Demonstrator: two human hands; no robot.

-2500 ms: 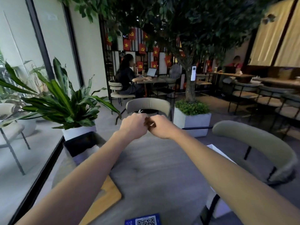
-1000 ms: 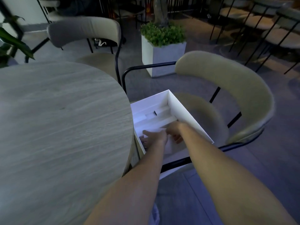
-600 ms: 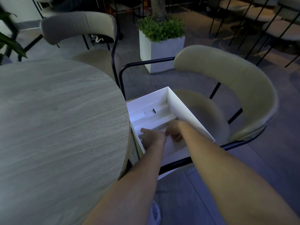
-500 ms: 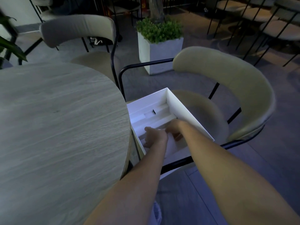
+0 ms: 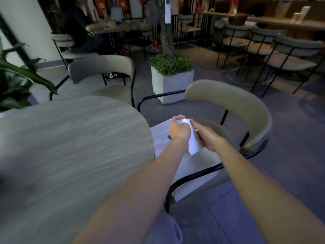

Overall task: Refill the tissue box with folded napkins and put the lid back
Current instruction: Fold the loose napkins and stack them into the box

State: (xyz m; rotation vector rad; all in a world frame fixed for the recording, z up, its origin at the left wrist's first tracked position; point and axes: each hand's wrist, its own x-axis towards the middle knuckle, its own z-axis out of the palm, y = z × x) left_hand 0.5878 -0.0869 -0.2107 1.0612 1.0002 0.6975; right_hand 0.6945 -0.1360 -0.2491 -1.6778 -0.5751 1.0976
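A white stack of folded napkins is lifted above an open white cardboard box that sits on the seat of a beige chair. My left hand grips the stack from the left and over its top edge. My right hand holds it from the right side. More white paper lies inside the box, partly hidden by my arms. The tissue box and its lid are out of view.
A round grey wooden table fills the left. Its edge is close to the white box. A second chair stands behind the table, a square planter beyond it, a leafy plant at far left. A seated person is at a far table.
Both hands were down inside the white box; now they have risen out of it holding a stack of napkins. The view has tilted up from the box toward the room.
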